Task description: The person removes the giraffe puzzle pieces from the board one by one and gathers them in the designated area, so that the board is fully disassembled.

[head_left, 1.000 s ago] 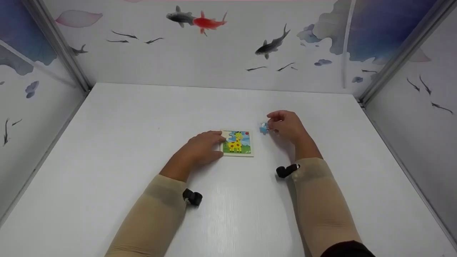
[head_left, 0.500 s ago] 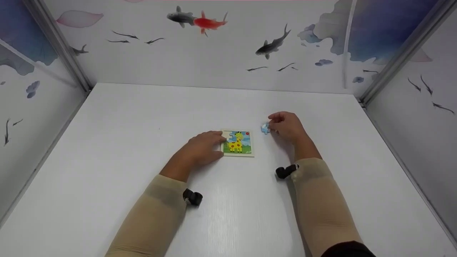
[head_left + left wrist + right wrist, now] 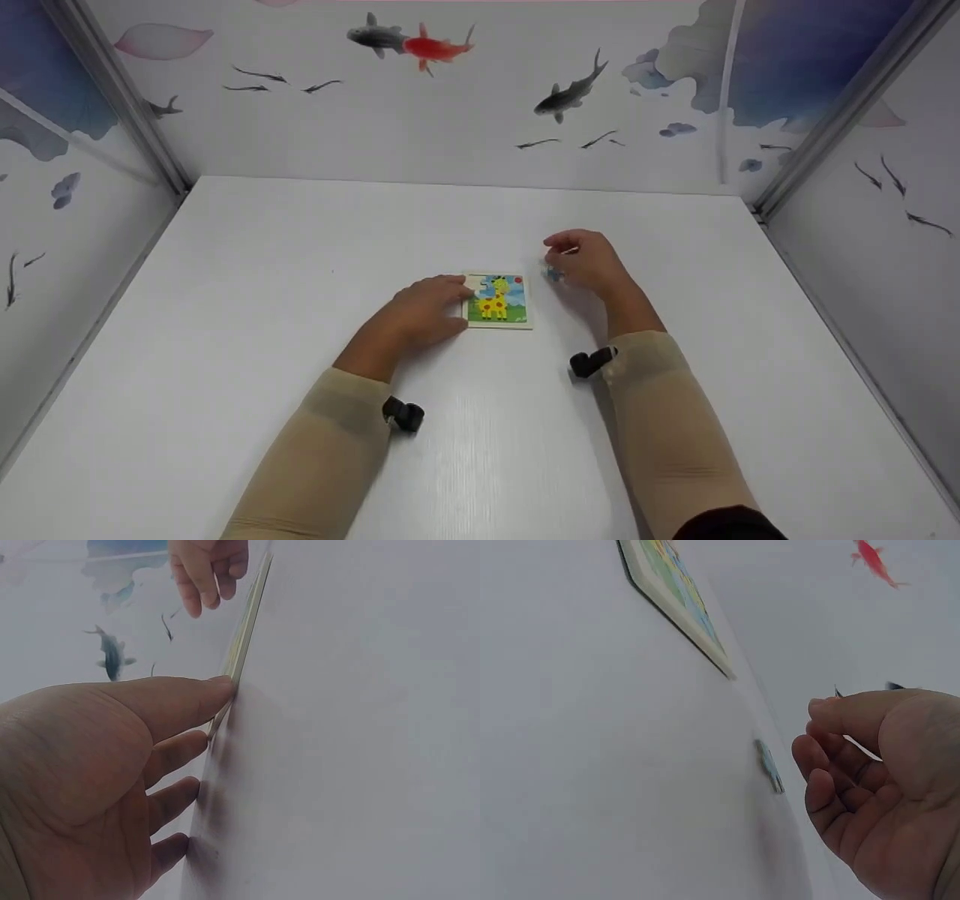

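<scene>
A small giraffe jigsaw puzzle point(image 3: 499, 307) lies on the table in a pale wooden frame, with bare wood showing at its upper left. My left hand point(image 3: 427, 311) holds the frame at its left side. Seen from the left wrist, the thumb point(image 3: 187, 701) lies along the frame's edge and the other fingertips reach the tabletop. To the right of the frame, a blue puzzle piece point(image 3: 769, 766) rests on the table. My right hand point(image 3: 589, 259) hovers close over that piece, its fingers loosely bent and nothing visible between them. In the head view the hand partly covers the piece.
The white table point(image 3: 465, 450) meets a back wall point(image 3: 465, 127) printed with fish. Side walls stand at left and right, with metal posts point(image 3: 124, 97) at the corners. A small black camera sits on each wrist.
My right hand has shifted a little to the left, covering more of the blue piece, which now shows less at the fingertips. The left hand and the puzzle stay in place.
</scene>
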### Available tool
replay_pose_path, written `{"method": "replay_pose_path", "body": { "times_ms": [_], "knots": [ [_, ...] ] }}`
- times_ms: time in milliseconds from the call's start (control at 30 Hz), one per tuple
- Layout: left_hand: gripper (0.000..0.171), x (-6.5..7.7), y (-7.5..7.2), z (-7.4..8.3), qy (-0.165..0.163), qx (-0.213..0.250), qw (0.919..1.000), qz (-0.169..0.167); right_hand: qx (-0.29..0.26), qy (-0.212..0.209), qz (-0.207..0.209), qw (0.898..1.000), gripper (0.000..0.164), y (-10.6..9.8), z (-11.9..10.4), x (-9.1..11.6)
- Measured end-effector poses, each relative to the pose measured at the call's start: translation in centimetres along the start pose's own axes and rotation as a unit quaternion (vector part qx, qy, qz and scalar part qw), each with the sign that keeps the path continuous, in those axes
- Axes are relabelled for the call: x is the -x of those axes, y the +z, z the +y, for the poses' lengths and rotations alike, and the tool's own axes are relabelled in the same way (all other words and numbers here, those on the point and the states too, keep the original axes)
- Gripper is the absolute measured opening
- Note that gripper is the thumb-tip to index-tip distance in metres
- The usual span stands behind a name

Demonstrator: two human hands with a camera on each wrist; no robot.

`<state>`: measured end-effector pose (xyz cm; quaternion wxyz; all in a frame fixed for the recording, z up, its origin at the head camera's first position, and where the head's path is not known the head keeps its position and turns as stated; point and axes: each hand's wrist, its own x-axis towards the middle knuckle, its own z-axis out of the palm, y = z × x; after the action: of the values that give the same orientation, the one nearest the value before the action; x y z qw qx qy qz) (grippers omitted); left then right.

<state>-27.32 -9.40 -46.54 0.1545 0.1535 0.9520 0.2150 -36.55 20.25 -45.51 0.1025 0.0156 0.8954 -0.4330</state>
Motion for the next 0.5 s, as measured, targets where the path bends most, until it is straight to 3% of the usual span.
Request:
{"method": "replay_pose_path", "body": {
  "times_ms": [300,500],
  "knots": [
    [0.058,0.2,-0.4,0.1,0.005,0.009,0.9999,-0.004,0.037,-0.056,-0.063,0.996,0.035,2.9,-3.4,0.8],
    [0.058,0.0,-0.4,0.1,0.008,0.001,1.0,-0.006,0.03,-0.074,-0.088,0.993,0.037,4.4,-4.7,1.0]
  ]
}}
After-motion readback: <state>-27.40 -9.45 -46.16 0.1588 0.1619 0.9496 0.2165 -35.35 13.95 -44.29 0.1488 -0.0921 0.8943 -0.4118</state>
